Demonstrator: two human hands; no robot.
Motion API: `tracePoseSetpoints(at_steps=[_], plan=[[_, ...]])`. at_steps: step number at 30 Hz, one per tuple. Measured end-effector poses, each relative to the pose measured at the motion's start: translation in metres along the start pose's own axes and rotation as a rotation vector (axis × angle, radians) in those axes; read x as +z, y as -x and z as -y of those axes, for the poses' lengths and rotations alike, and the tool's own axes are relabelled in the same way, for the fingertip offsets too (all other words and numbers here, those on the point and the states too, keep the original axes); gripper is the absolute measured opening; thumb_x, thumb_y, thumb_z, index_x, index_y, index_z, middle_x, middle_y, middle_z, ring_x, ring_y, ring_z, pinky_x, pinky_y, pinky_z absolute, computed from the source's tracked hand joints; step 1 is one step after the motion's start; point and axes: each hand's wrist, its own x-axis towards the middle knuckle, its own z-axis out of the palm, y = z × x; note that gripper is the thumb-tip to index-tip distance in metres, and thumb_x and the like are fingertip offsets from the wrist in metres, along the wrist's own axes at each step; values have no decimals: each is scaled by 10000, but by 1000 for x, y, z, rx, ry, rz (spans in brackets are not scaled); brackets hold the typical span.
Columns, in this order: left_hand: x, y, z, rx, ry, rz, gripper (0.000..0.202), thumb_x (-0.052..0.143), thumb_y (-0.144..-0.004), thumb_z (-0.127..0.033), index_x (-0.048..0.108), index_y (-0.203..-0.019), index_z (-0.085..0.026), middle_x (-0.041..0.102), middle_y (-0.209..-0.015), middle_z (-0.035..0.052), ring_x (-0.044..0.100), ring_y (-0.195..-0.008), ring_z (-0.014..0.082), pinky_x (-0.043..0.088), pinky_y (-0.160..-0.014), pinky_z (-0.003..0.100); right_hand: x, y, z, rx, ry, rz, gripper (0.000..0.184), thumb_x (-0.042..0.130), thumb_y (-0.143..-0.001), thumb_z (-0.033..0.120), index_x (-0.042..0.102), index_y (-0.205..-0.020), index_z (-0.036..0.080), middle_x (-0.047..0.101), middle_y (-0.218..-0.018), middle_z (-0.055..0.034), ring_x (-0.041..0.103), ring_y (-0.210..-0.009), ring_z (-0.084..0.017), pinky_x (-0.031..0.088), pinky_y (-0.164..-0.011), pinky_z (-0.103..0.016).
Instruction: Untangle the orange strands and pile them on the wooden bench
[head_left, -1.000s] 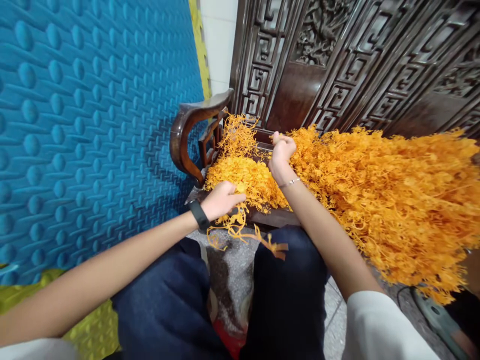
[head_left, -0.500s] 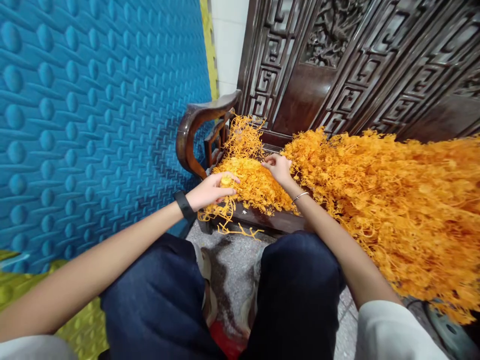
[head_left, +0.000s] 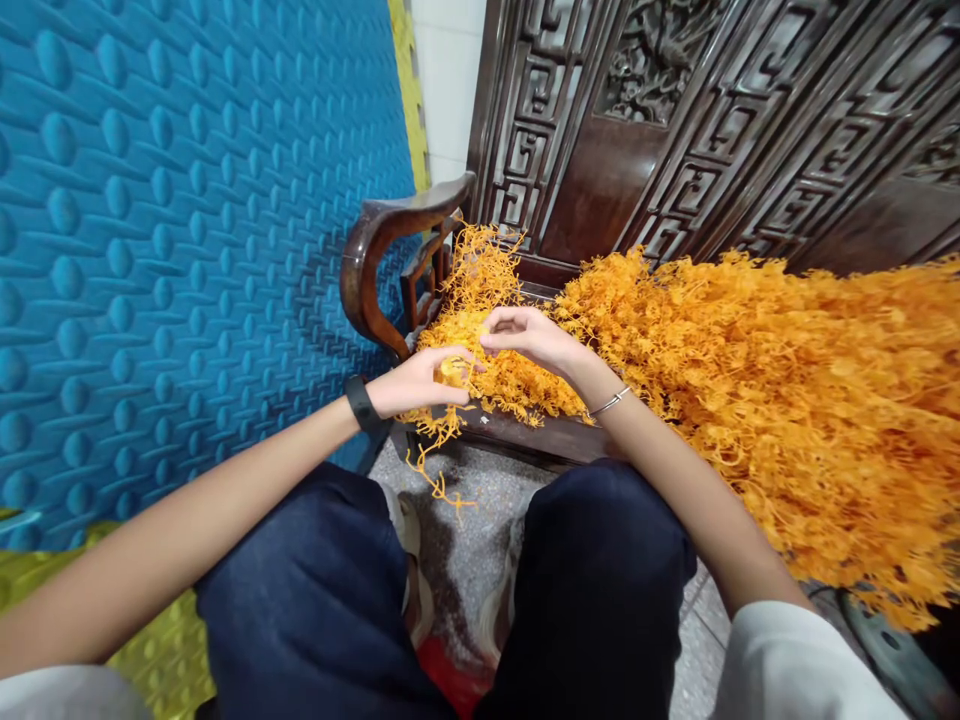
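Observation:
My left hand (head_left: 412,385), with a dark band at its wrist, is closed around a small bunch of orange plastic pieces (head_left: 453,372). A thin, branched orange strand (head_left: 435,487) hangs down below that hand. Just to the right, my right hand (head_left: 529,338) has thumb and fingertips drawn together in a pinch close to the left fingertips. Whatever lies between them is too small to make out. Under and behind both hands, a low pile of orange branched pieces (head_left: 525,385) lies on the dark wooden seat (head_left: 517,437).
A much bigger orange heap (head_left: 810,400) covers the seat to the right. The curved wooden armrest (head_left: 356,270) stands at the left, and the carved backrest (head_left: 607,180) rises behind. Blue foam matting (head_left: 187,250) fills the left side. My knees are close to the seat's front edge.
My right hand has moved left from over the pile to the left hand's fingertips. The hanging strand has swung to point more steeply downward. The left hand stays nearly in place.

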Motion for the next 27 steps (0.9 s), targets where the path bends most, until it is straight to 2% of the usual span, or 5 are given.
tracePoseSetpoints(at_steps=[4, 9, 17, 23, 27], plan=[[3, 1, -6, -13, 152, -42, 260, 710, -620, -204, 617, -851, -129, 607, -728, -15, 562, -693, 101, 439, -707, 239, 10, -1, 0, -35, -13, -44, 259, 780, -580, 257, 568, -690, 157, 593, -680, 34, 534, -643, -78, 418, -656, -247], [6, 1, -9, -125, 267, -164, 257, 526, -833, -250, 547, -607, -131, 425, -415, -51, 377, -392, 54, 302, -460, 195, 19, 0, -2, -29, -85, -131, 237, 742, -604, 253, 528, -641, 158, 577, -614, 33, 526, -603, -85, 399, -619, -250], [13, 0, -17, -186, 402, -280, 310, 487, -839, -98, 478, -530, -123, 369, -402, -57, 284, -346, 24, 209, -398, 171, 37, 0, 9, 14, 19, -469, 165, 659, -634, 135, 505, -578, 152, 502, -507, 55, 440, -486, -58, 299, -492, -212], [9, 14, -15, -226, 273, -302, 301, 512, -815, -125, 486, -515, -128, 372, -393, -54, 302, -350, 33, 217, -400, 179, -32, 6, 0, -48, -27, -1131, 171, 561, -681, 91, 434, -597, 169, 495, -565, 59, 450, -484, -45, 324, -482, -187], [-2, 16, -5, -152, 163, -367, 246, 533, -795, -214, 527, -562, -135, 435, -444, -39, 349, -390, 53, 236, -419, 196, -68, 14, -36, 59, 110, -930, 172, 648, -632, 168, 493, -704, 180, 534, -570, 46, 499, -521, -93, 356, -501, -216]])
